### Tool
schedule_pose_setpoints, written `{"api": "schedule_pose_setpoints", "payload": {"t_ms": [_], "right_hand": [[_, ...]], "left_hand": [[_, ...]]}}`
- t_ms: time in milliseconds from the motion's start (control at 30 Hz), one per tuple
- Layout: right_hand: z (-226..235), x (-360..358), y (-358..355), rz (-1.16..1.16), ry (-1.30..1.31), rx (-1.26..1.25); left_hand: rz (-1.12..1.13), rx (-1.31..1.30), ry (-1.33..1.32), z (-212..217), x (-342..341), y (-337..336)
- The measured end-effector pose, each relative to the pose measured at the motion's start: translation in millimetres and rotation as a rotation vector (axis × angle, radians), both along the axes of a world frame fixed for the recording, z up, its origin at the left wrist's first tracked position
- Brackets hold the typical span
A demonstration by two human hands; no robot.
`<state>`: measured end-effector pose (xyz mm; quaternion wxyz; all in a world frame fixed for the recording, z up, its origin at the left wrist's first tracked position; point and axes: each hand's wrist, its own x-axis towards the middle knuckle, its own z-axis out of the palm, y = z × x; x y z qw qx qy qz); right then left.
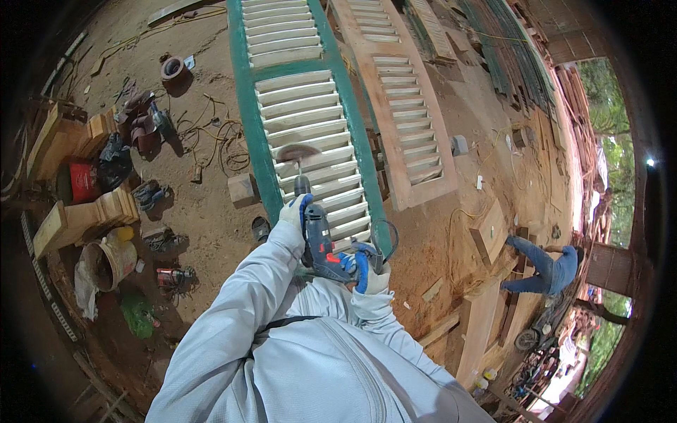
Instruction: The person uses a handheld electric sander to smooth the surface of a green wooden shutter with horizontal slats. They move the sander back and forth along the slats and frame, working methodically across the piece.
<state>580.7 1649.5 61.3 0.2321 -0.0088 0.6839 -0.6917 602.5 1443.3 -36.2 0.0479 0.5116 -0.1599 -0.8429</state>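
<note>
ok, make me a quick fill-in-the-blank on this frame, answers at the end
1. The gloved hand nearer the disc at the tip of the power tool is the person's ____ one.
2. The louvred shutter under the disc has a frame painted ____.
3. In the picture, the bare-wood shutter beside it lies to its ____.
4. The co-worker toward the picture's right edge wears ____ clothes.

Missing words: left; green; right; blue.
</note>
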Motion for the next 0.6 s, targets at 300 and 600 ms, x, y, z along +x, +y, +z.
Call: {"api": "schedule_pose_setpoints", "payload": {"t_ms": [300, 600], "right_hand": [[52.1, -43.2, -18.6, 0.099, -0.094, 0.08], [30.7, -40.4, -7.8, 0.289, 0.072, 0.187]], "left_hand": [[0.112, 0.327, 0.289, -19.2, -40.4, 28.7], [0.186, 0.344, 0.245, -60.2, -25.4, 29.9]]}}
